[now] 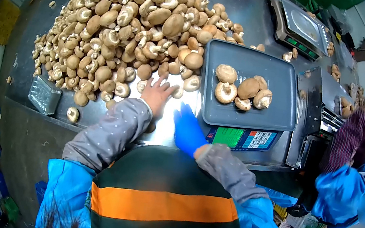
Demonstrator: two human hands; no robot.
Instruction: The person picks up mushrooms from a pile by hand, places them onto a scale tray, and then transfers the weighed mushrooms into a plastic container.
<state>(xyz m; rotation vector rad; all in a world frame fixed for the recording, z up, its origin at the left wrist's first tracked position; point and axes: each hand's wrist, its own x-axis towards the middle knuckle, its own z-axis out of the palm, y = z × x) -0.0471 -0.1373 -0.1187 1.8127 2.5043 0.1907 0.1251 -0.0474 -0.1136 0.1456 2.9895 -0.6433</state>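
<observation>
My left hand (pixel 156 95) is bare, its fingers spread at the near edge of a large pile of brown-capped mushrooms (pixel 125 22). A pale mushroom (pixel 177 92) lies beside its fingertips. My right hand (pixel 188 129), in a blue glove, rests over the metal table (pixel 164 123) with its fingers stretched forward and nothing visible in them. Just to its right stands a digital scale (pixel 243 138) with a green display and keypad. Several mushrooms (pixel 248 89), some stem up, sit on the scale's grey tray (pixel 207 111).
A clear plastic punnet (pixel 44 95) and a lone mushroom (pixel 73 114) lie at the left table edge. A second scale (pixel 299 25) stands at the back right. A metal machine (pixel 310 116) is right of the tray, near a co-worker in a striped sleeve (pixel 347 137).
</observation>
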